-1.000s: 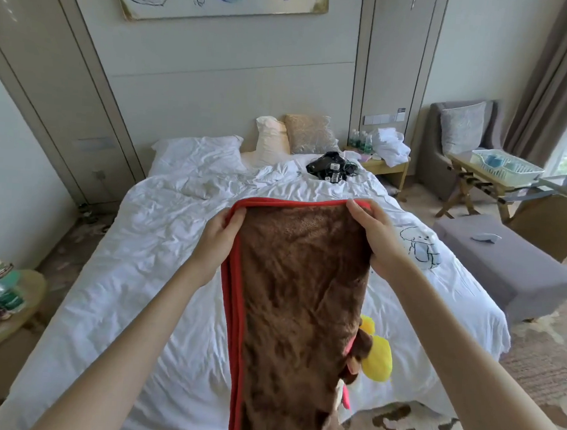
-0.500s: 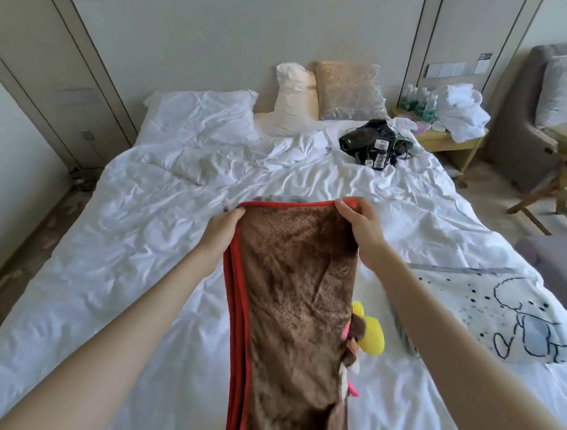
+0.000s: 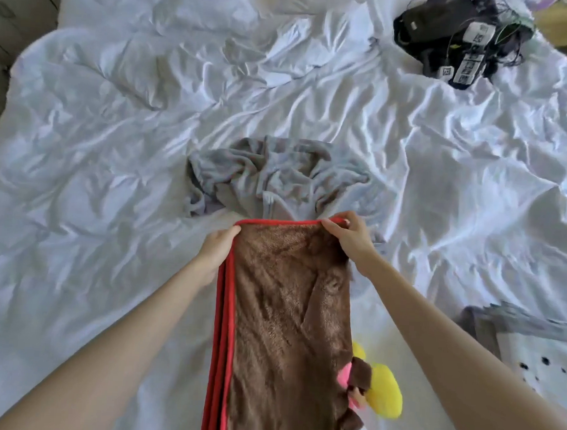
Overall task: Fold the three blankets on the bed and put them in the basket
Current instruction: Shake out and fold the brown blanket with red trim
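Note:
A brown blanket with red trim, folded into a long strip, runs from the lower edge up to the middle of the bed. My left hand grips its top left corner and my right hand grips its top right corner. Yellow, pink and brown plush parts stick out from its right side. A crumpled grey blanket lies on the bed just beyond the brown one's top edge. A white blanket with a grey border and black dots lies at the right edge. No basket is in view.
The white rumpled duvet covers the whole bed. A black bundle of gear with tags and wires sits at the far right of the bed. A wall panel shows at the far left.
The view has tilted down onto the bed. Both hands have lowered the brown blanket's top edge toward the duvet, uncovering the grey blanket beyond it.

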